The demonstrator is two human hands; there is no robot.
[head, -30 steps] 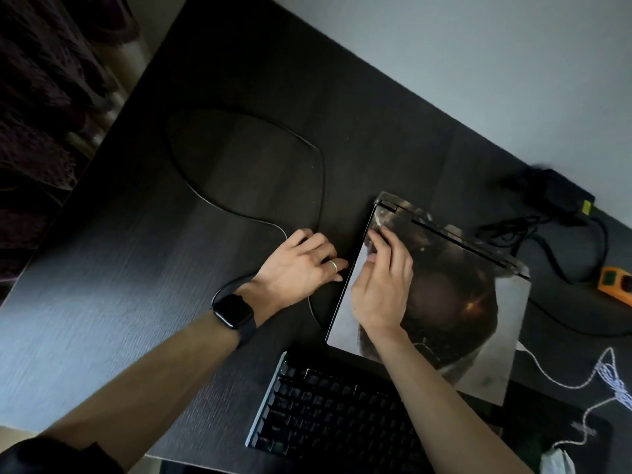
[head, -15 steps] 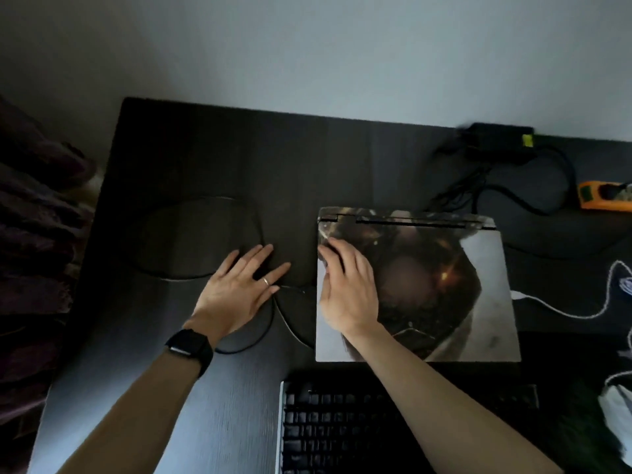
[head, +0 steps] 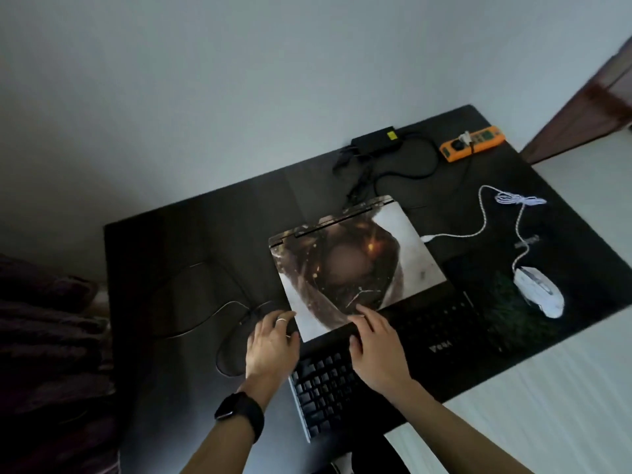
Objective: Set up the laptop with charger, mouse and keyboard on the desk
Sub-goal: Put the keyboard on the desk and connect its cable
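both hands at the laptop's (head: 355, 265) near edge: left hand (head: 272, 340) loose at its corner, right hand (head: 374, 350) spread, fingertips on the closed lid, gripping nothing. laptop sits mid-desk (head: 191, 234) behind the keyboard (head: 328, 381). best to brace the base and lift the lid evenly.

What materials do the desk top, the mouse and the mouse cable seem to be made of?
Desk top: probably wood or wood-look laminate, dark and matte; faint straight grain lines show where light falls.
Mouse: likely hard plastic, white and a little glossy, with a smooth moulded shell.
Mouse cable: looks like a braided fabric sleeve, white with a fine speckled pattern; the weave itself is too small to confirm.
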